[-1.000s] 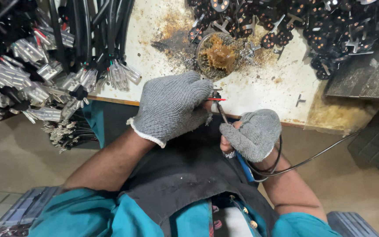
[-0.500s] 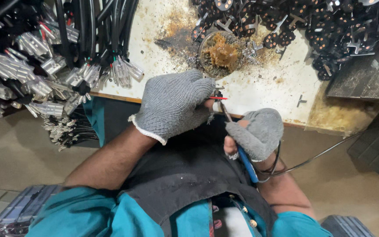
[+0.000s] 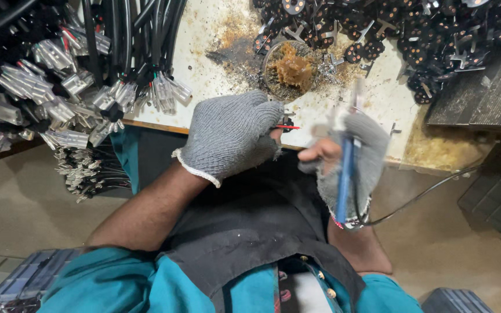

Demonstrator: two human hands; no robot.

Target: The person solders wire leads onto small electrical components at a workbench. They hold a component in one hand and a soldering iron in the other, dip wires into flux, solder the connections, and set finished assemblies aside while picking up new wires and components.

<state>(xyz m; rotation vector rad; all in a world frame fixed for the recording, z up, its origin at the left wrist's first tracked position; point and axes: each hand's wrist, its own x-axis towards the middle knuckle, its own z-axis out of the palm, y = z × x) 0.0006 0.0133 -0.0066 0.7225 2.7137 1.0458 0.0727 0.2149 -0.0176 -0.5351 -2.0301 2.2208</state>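
Gloved hands at bench edge, centre of frame.

Left hand in grey knit glove, closed around small part with red wire protruding rightward; right hand, blurred, closed around blue-handled soldering iron, tip raised toward upper centre. Round tin of brown flux just above on stained white benchtop. Bundled black cables with metal terminals at upper left; black plug parts at upper right.
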